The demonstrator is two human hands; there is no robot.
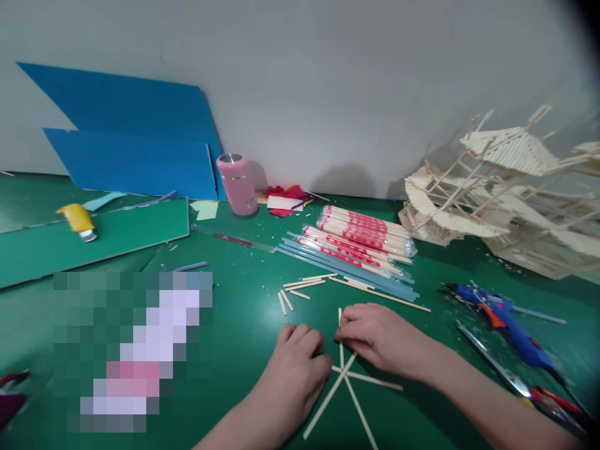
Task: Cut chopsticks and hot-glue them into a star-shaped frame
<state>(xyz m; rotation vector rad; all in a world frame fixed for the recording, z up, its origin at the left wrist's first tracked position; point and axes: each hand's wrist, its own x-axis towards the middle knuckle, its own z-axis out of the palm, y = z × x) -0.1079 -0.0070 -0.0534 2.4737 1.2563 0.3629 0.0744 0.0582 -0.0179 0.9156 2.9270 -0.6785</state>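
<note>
My left hand [297,365] rests curled on the green table mat, fingers bent under, beside a crossing of thin wooden sticks [347,387]. My right hand [377,337] lies just to its right with fingertips pinched on the upper end of one stick. Three long sticks cross below the hands. Several short cut stick pieces [300,287] lie just beyond the hands. What the left fingers enclose is hidden.
Packs of chopsticks [363,240] and pale blue strips lie behind. A stick-built model [497,200] stands at right, a blue glue gun [509,322] and scissors [529,390] nearer. A pink cup [237,184], blue boards [126,144] and a yellow cutter [79,220] sit at left.
</note>
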